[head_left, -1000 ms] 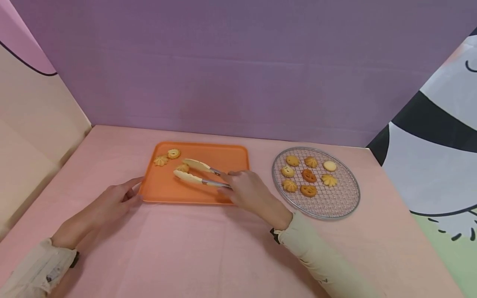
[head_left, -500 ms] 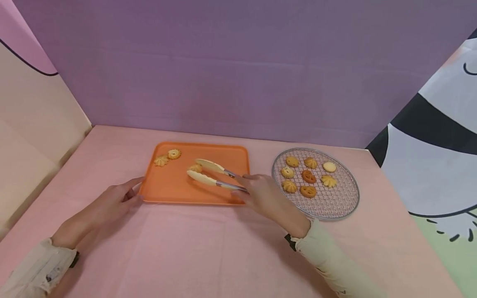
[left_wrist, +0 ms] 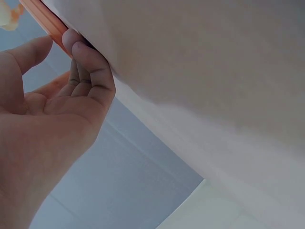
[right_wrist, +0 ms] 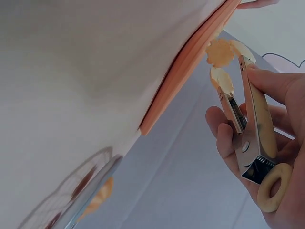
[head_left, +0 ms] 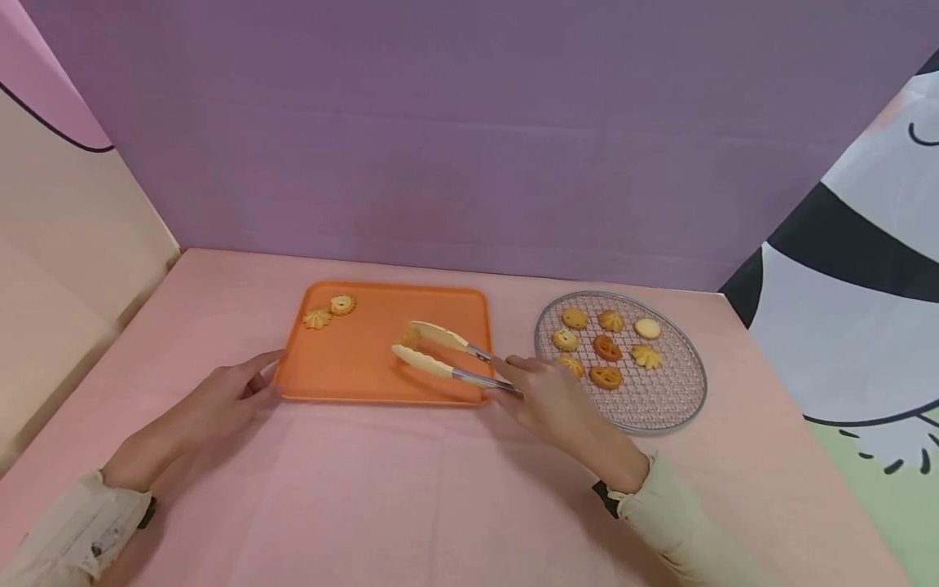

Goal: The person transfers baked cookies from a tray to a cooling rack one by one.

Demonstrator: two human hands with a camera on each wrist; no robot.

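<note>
My right hand (head_left: 546, 399) grips a pair of tongs (right_wrist: 252, 129) with cream tips and metal arms. A scalloped cookie (right_wrist: 219, 52) sits between the tong tips, over the right half of the orange tray (head_left: 359, 367). In the head view the tips partly cover it. My left hand (head_left: 223, 399) is at the tray's near left corner, and in the left wrist view its thumb and curled fingers (left_wrist: 95, 67) hold the rim. Two more cookies, a round one (head_left: 341, 304) and a flower-shaped one (head_left: 317, 318), lie at the tray's far left.
A round wire rack (head_left: 667, 399) stands to the right of the tray with several cookies on it, among them a pretzel-shaped one (head_left: 606, 377). Pink cloth (head_left: 367, 489) covers the table. A purple wall (head_left: 469, 163) rises behind.
My right hand has drawn the tongs and the cookie rightward across the tray. The left hand stays at the tray's corner.
</note>
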